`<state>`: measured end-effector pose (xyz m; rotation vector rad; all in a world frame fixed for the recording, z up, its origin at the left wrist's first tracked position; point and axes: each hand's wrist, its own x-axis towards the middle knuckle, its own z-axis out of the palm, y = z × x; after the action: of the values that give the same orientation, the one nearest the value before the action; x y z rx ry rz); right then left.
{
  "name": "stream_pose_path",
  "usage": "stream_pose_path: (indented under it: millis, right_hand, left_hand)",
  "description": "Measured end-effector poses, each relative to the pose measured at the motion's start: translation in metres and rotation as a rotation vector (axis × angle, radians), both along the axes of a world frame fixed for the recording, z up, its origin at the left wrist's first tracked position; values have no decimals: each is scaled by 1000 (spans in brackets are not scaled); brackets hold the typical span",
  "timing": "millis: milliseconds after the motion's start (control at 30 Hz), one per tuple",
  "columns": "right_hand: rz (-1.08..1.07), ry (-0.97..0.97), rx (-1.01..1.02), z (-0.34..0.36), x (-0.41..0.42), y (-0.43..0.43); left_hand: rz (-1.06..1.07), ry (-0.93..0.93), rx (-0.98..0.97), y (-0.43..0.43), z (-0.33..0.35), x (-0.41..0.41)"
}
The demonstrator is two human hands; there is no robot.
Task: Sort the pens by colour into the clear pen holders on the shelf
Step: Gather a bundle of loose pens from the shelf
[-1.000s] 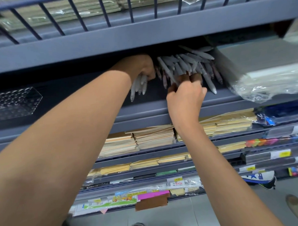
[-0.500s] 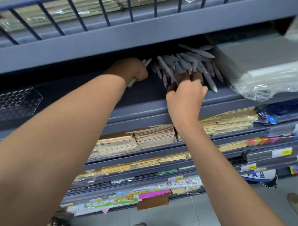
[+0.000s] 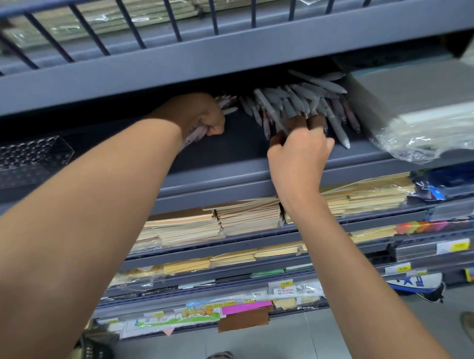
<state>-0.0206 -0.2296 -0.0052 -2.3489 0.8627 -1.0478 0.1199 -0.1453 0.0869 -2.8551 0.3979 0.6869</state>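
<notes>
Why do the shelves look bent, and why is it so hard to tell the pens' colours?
In the head view the wide-angle lens bows the upper shelf, which also shades the pens, so they read mostly grey; glare whitens the plastic wrap at right; the left hand gripping pens looks slightly soft.

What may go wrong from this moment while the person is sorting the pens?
The left hand grips a bundle of pens at once; one might slip out.
The pen pile looks uniformly grey in the shadow, so colours may get mixed.
The right hand, pinching pens there, could push one over the shelf edge.
</notes>
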Motion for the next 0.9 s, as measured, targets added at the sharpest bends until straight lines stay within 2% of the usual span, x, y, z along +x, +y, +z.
stream_pose_path:
  millis: [67, 200, 267, 333, 433, 600, 700, 800, 900]
  right_hand:
    - [6, 8, 1, 0, -1, 1]
    - [13, 9, 21, 3, -2, 2]
    - [21, 5, 32, 6, -3, 3]
    - [26, -12, 57, 9, -5, 3]
    - [58, -59, 91, 15, -10, 2]
    - [130, -108, 126, 19, -28, 2]
    - [261, -181, 308, 19, -46, 2]
    - [427, -231, 647, 16, -67, 6]
    - [693, -245, 942, 11, -87, 15]
  left_hand:
    - [25, 3, -33, 2, -4, 1]
    - [15, -135, -160, 12, -8, 1]
    - [46, -129, -227, 17, -8, 2]
    - [115, -24, -346, 23, -9, 5]
    - [248, 186, -644, 36, -10, 7]
    - [393, 321, -989, 69, -9, -22]
    - [457, 398, -1117, 93, -13, -47]
    - [502, 482, -1242, 122, -16, -77]
    - [500, 429, -1412, 150, -27, -107]
